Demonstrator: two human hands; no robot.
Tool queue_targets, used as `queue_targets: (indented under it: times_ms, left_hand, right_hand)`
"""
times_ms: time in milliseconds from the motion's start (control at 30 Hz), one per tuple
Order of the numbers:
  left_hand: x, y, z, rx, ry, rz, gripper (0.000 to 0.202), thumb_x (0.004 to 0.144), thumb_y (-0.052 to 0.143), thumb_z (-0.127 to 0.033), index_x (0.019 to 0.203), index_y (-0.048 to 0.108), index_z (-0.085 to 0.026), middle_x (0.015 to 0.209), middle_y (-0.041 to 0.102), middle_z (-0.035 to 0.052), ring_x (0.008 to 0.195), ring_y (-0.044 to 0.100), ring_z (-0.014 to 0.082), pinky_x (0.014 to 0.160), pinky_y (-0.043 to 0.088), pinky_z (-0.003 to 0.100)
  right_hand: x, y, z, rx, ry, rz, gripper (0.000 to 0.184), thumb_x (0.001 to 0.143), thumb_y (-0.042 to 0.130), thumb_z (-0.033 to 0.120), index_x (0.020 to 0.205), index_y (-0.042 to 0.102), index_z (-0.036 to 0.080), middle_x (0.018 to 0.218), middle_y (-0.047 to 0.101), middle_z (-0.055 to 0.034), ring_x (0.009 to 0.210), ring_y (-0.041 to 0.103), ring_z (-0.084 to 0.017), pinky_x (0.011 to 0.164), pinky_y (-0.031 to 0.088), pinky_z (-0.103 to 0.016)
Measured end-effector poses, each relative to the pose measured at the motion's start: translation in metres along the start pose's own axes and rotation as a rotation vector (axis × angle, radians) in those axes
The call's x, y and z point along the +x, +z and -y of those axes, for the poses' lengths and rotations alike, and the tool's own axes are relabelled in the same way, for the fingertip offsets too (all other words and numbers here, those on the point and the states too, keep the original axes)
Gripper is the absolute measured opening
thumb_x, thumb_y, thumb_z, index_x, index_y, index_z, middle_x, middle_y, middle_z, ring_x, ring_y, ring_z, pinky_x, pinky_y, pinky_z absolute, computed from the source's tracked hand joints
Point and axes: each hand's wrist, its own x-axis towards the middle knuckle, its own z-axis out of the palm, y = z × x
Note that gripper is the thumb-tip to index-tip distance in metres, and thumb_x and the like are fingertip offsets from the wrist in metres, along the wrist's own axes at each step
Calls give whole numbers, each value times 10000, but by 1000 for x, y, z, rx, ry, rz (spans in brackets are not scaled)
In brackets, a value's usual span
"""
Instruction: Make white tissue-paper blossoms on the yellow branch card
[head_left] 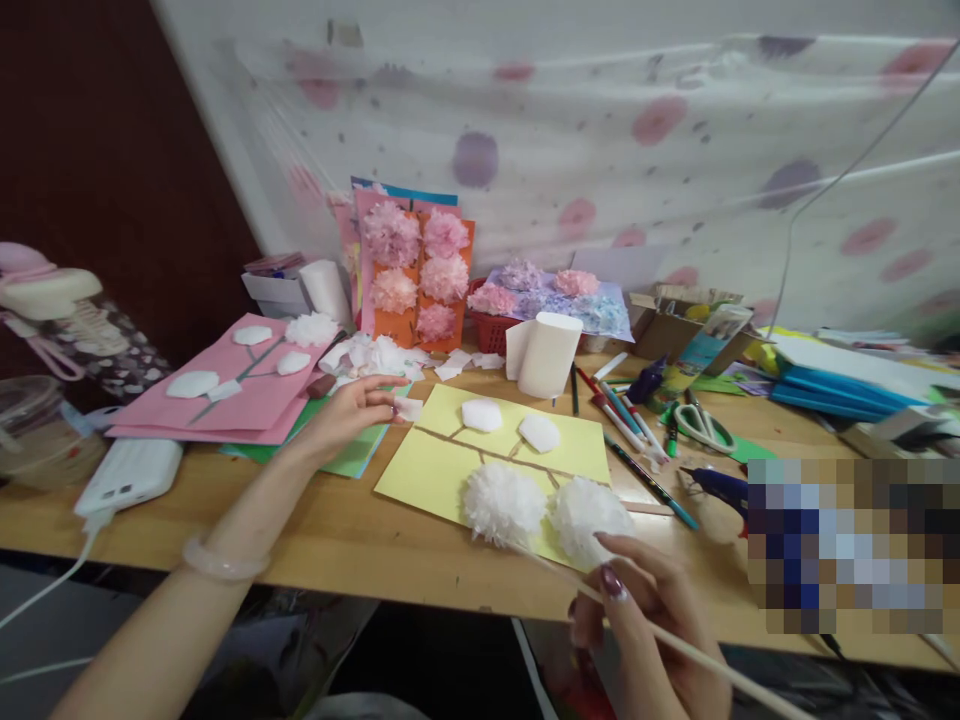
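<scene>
My left hand point(346, 422) reaches over the table with its fingertips closed on a small piece of white paper point(407, 408). In my right hand point(637, 625) is a thin pale stick point(555, 574), its tip by a fluffy white paper flower. A yellow card point(427, 468) with a drawn brown branch lies between my hands. On it are two flat white paper pads point(481, 415) and two ruffled white paper flowers point(504, 502). Green sheets point(356, 452) lie under my left hand, and a heap of white paper pieces point(375, 358) lies just beyond.
A pink card point(161, 415) with white pads lies left, beside a white power bank point(131, 470). Behind stand a white paper roll point(550, 355) and orange cards with pink flowers point(395, 235). Pens point(651, 480), scissors point(705, 428) and a blue glue gun point(716, 485) lie right.
</scene>
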Motion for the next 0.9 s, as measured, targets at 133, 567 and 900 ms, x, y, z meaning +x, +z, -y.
queue_targets:
  times_ms: [133, 567, 900]
  left_hand:
    - [-28, 29, -2, -82, -8, 101, 506, 655, 652, -245, 1154, 633, -164, 910, 723, 40, 867, 662, 186, 806, 497, 311]
    - [-85, 88, 3, -261, -110, 365, 432, 698, 706, -248, 1116, 621, -179, 1035, 694, 68, 909, 649, 189, 859, 503, 331]
    - [-87, 87, -1, -185, -188, 446, 469, 764, 666, -226, 1218, 576, -155, 902, 712, 28, 869, 639, 159, 806, 455, 274]
  right_hand:
    - [12, 4, -10, 112, 58, 47, 232, 901, 629, 386, 1060, 615, 219, 555, 555, 37, 500, 508, -114, 478, 403, -197]
    - [8, 0, -10, 218, 233, 86, 191, 899, 622, 357, 1043, 582, 238, 550, 506, 79, 395, 382, -55, 381, 261, -167]
    - [18, -8, -22, 199, 93, 156, 135, 916, 627, 300, 1023, 662, 226, 570, 525, 38, 511, 503, -84, 432, 372, -150]
